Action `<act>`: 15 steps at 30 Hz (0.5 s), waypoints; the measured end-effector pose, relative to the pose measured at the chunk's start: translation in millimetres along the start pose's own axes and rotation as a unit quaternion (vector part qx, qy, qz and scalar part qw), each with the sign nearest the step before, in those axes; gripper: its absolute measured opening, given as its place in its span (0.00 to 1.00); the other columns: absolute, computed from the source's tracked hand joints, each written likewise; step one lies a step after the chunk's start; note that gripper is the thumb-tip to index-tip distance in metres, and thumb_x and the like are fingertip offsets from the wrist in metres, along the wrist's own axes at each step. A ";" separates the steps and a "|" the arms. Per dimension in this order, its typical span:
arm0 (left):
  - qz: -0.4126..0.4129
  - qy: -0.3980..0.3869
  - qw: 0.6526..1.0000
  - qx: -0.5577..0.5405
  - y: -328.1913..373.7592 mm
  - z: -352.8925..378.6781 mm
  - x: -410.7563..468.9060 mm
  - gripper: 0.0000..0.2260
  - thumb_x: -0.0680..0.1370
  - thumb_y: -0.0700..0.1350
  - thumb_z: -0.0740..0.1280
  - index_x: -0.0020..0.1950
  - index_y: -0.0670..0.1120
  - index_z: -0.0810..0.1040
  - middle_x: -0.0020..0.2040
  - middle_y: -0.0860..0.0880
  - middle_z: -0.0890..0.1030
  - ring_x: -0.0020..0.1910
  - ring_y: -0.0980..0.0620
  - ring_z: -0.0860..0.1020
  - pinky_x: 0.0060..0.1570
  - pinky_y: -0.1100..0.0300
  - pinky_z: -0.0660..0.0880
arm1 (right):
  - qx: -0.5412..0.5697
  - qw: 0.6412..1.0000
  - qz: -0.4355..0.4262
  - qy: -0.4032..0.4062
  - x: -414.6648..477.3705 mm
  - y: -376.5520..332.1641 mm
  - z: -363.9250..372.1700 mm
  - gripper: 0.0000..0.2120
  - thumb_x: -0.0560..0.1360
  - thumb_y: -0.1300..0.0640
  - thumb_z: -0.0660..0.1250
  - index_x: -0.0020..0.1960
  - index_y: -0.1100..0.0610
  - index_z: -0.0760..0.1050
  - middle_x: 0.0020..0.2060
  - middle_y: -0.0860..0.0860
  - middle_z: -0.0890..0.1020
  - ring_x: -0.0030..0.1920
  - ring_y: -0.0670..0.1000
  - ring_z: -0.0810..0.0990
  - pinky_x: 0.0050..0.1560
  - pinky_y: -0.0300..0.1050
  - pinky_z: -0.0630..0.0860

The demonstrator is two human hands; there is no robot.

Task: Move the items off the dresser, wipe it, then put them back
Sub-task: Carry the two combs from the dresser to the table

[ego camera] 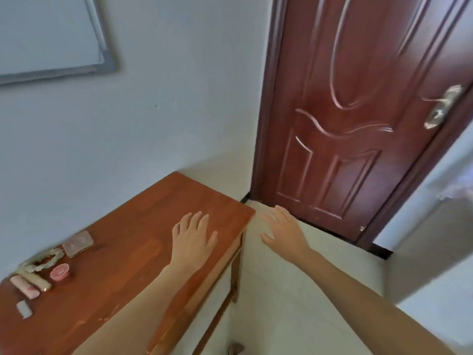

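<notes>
My left hand lies flat and empty over the dresser; my right hand, spread and empty, hovers beyond its edge. Five small items sit far left.

The dresser has a reddish-brown wooden top set against the wall. At its left end lie a small clear box, a pale knotted cord, a round pink lidded jar, two tubes side by side, and a small grey block.
</notes>
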State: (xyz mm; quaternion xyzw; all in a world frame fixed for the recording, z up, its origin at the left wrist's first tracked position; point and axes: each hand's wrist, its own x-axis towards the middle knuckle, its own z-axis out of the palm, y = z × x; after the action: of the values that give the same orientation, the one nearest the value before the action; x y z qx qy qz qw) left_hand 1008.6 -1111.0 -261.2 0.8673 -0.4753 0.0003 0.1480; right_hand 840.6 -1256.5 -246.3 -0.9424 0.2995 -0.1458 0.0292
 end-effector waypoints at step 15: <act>0.300 -0.036 0.946 -0.121 242.9 -4.8 -133.3 0.42 0.64 0.61 0.36 0.71 0.45 0.66 0.71 0.48 0.67 0.72 0.46 0.60 0.69 0.52 0.57 | -0.166 0.937 0.303 0.060 -336.3 87.4 -123.1 0.17 0.66 0.52 0.71 0.53 0.58 0.79 0.53 0.59 0.80 0.56 0.61 0.78 0.51 0.55 0.76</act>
State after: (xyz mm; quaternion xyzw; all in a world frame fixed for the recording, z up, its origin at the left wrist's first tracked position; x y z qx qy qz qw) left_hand 736.0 -1122.4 -213.2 0.6595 -0.7152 -0.0436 0.2274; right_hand 494.3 -1131.5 -227.6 -0.7882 0.5918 -0.1343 -0.1027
